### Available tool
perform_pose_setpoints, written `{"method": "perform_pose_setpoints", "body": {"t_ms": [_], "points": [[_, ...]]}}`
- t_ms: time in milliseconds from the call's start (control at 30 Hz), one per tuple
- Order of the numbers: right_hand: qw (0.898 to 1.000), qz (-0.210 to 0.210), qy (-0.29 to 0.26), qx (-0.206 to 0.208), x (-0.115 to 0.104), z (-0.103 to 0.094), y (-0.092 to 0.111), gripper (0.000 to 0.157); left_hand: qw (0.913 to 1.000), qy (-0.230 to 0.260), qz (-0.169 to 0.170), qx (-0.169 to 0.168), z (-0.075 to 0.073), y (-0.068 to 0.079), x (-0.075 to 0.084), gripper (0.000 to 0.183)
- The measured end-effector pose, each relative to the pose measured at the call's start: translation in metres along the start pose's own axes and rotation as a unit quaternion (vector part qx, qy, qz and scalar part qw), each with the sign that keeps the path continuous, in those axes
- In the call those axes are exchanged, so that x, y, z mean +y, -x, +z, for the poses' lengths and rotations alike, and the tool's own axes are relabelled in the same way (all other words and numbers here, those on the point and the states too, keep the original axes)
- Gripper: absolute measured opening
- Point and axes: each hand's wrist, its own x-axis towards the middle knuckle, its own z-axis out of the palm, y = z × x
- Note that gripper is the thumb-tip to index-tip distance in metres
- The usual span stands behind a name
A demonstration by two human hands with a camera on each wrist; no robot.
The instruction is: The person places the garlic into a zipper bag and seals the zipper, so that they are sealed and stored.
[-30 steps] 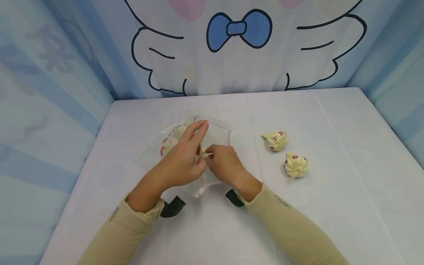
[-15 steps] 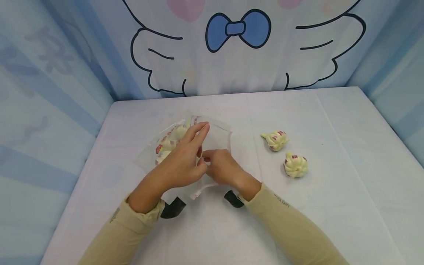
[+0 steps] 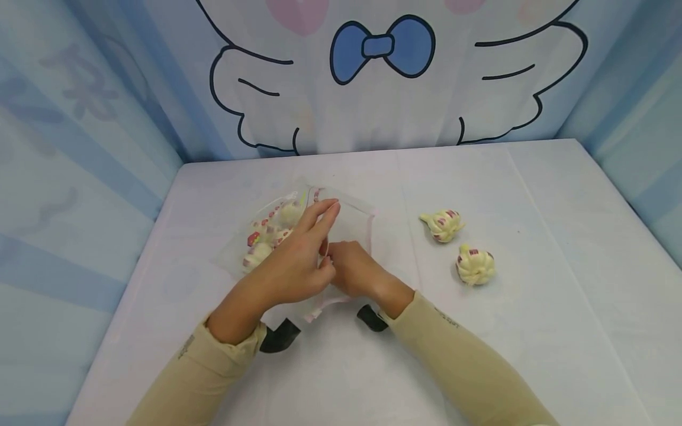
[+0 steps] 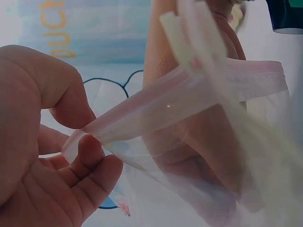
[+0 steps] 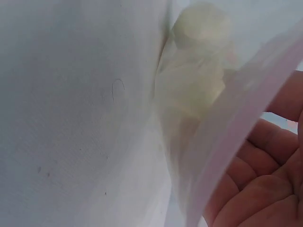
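Note:
My left hand (image 3: 290, 260) pinches the pink-edged rim of a clear plastic zip bag (image 4: 246, 75) between bent fingers. Its grip shows plainly in the left wrist view. My right hand (image 3: 354, 269) reaches past that rim into the bag, its fingers hidden from the head view. A pale garlic bulb (image 5: 196, 71) shows blurred through the plastic in the right wrist view, with skin tones close against it; the right fingers seem curled about it. Several more garlic bulbs (image 3: 258, 255) lie inside the bag, left of my left hand.
To the right of the bag, two loose garlic bulbs with purple-red marks lie on the white table: one farther back (image 3: 443, 226) and one nearer (image 3: 476, 265). A patterned curtain (image 3: 383, 112) hangs along the table's back edge.
My right hand has moved slightly down and deeper into the bag; the pale tip seen at its fingers is now hidden. Bulbs in the bag show more to the left. My left hand stays nearly still.

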Motion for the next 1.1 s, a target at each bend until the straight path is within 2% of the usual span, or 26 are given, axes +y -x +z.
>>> {"method": "perform_pose_setpoints", "body": {"t_ms": [133,233,467,567,667,833,1100], "points": [[1.0,0.006,0.0,-0.016,-0.001,-0.001,-0.002,0.013,1.0,0.0,-0.008,-0.006,-0.001,0.0,0.001,0.076],[1.0,0.019,-0.011,-0.015,-0.002,-0.001,-0.002,0.012,0.9999,-0.003,-0.012,-0.006,-0.001,0.0,0.001,0.076],[1.0,-0.009,-0.024,0.012,0.001,-0.002,0.004,0.003,1.0,-0.005,-0.007,-0.004,-0.001,0.001,0.0,0.075],[0.999,0.014,-0.045,-0.003,-0.002,-0.009,0.008,0.011,0.9999,-0.003,-0.013,-0.007,-0.002,0.002,0.0,0.076],[0.996,0.054,-0.058,-0.028,-0.007,-0.018,0.013,0.024,0.9998,0.0,-0.017,-0.009,-0.002,0.002,0.0,0.077],[0.994,0.062,-0.082,-0.031,-0.007,-0.033,0.028,0.038,0.9999,-0.006,-0.013,-0.006,-0.002,0.002,0.001,0.076],[0.99,0.071,-0.118,-0.01,0.003,-0.052,0.051,0.043,0.9997,-0.019,-0.014,-0.006,-0.001,0.001,0.002,0.076]]}}
